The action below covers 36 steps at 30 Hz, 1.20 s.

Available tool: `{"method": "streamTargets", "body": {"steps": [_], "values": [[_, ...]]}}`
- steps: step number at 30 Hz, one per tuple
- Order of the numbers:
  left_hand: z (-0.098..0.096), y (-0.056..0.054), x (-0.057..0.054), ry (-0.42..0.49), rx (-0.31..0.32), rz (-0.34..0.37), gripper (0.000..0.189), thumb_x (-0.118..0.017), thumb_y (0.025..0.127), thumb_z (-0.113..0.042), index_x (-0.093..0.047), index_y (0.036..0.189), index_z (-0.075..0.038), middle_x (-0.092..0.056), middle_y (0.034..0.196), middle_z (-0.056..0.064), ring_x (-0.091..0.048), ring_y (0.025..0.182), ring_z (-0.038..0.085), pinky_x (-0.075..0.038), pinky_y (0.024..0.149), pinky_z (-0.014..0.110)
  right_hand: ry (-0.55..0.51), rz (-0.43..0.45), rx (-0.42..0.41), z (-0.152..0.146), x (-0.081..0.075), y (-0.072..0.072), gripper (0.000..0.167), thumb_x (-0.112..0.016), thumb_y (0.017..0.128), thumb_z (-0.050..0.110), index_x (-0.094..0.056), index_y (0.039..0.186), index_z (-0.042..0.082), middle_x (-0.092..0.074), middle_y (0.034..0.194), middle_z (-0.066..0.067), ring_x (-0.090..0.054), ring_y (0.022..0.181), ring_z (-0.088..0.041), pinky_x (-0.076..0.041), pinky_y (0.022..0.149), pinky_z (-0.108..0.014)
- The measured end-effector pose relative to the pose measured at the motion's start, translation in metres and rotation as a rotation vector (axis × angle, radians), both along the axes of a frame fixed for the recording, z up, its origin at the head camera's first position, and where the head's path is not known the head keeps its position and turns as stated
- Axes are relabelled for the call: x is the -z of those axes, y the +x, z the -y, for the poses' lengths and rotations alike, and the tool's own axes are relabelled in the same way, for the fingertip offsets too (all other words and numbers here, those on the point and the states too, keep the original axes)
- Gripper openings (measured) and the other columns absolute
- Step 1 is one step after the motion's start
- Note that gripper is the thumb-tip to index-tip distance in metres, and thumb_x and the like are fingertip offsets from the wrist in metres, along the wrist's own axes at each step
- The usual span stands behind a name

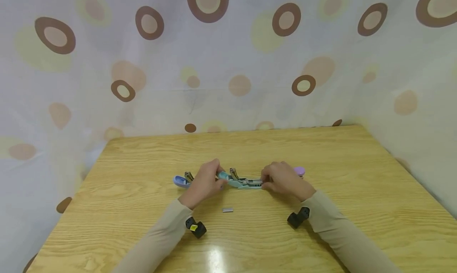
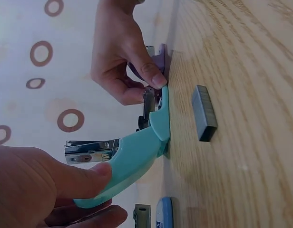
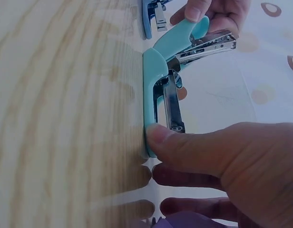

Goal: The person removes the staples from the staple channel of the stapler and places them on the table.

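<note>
A teal stapler [image 1: 233, 183] lies swung wide open on the table, its top cover [image 2: 132, 154] tilted back to the left. My left hand [image 1: 203, 183] grips the end of that cover, thumb [image 2: 101, 172] on one side and fingers beneath. The metal magazine sticks up apart from the cover. At the other end, my right hand [image 1: 285, 179] pinches the tip of the stapler's base, with the thumb [image 3: 161, 135] on its near side. A short grey strip of staples [image 2: 203, 113] lies on the wood in front of the stapler.
A blue stapler [image 1: 180, 181], also opened, lies left of my left hand and is partly hidden by it. Beyond my right hand shows a purple stapler [image 1: 299, 171]. The wooden table [image 1: 228, 249] ends at a patterned curtain [image 1: 228, 106] behind.
</note>
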<state>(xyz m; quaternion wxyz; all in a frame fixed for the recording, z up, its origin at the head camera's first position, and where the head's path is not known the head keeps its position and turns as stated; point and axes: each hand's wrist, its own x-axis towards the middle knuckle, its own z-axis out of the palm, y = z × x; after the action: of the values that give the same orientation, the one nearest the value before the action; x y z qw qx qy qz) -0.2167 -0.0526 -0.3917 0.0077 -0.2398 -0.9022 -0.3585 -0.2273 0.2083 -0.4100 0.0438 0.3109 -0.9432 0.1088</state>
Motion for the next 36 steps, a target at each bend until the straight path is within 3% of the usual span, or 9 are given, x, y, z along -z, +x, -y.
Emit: {"method": "streamTargets", "body": {"steps": [9,17,22,29,36], "values": [[0.003,0.001,0.002,0.014,-0.018,-0.016,0.017,-0.073,0.083,-0.002,-0.057,0.089,-0.003,-0.069,0.095,0.01,-0.062,0.077,0.013,-0.045,0.056,0.019,-0.01,0.051,-0.012,0.001,-0.005,-0.003,0.011,-0.079,0.079,0.021,-0.069,0.079,0.019,-0.062,0.073,0.01,-0.053,0.067,-0.005,-0.046,0.065,-0.028],[0.002,0.001,0.001,0.015,-0.037,0.015,0.017,-0.073,0.084,-0.004,-0.057,0.088,-0.004,-0.069,0.1,0.011,-0.058,0.074,0.011,-0.044,0.056,0.019,-0.211,0.253,-0.127,-0.001,-0.007,-0.008,0.024,-0.07,0.085,0.005,-0.063,0.108,0.01,-0.064,0.09,-0.001,-0.06,0.08,-0.012,-0.051,0.071,-0.028],[0.002,-0.001,0.002,0.02,-0.044,0.018,0.017,-0.074,0.083,-0.005,-0.058,0.09,-0.005,-0.069,0.099,0.01,-0.06,0.076,0.011,-0.045,0.056,0.019,-0.287,0.281,-0.203,0.002,-0.01,-0.012,0.017,-0.066,0.089,0.003,-0.065,0.105,0.01,-0.065,0.09,-0.005,-0.06,0.079,-0.011,-0.052,0.068,-0.027],[0.002,0.001,0.001,0.026,-0.037,0.023,0.017,-0.073,0.084,-0.004,-0.057,0.089,-0.004,-0.069,0.099,0.011,-0.057,0.073,0.011,-0.044,0.055,0.018,-0.261,0.348,-0.205,0.005,-0.006,-0.017,0.015,-0.065,0.09,0.006,-0.067,0.099,0.018,-0.065,0.089,0.0,-0.057,0.075,-0.008,-0.051,0.067,-0.025],[0.004,0.002,0.0,0.035,-0.041,0.007,0.018,-0.074,0.083,-0.005,-0.056,0.087,-0.005,-0.069,0.097,0.01,-0.059,0.074,0.012,-0.046,0.057,0.02,-0.292,0.369,-0.247,0.006,-0.003,-0.024,0.014,-0.064,0.09,0.005,-0.067,0.096,0.017,-0.065,0.088,0.0,-0.056,0.073,-0.007,-0.051,0.067,-0.026]]}}
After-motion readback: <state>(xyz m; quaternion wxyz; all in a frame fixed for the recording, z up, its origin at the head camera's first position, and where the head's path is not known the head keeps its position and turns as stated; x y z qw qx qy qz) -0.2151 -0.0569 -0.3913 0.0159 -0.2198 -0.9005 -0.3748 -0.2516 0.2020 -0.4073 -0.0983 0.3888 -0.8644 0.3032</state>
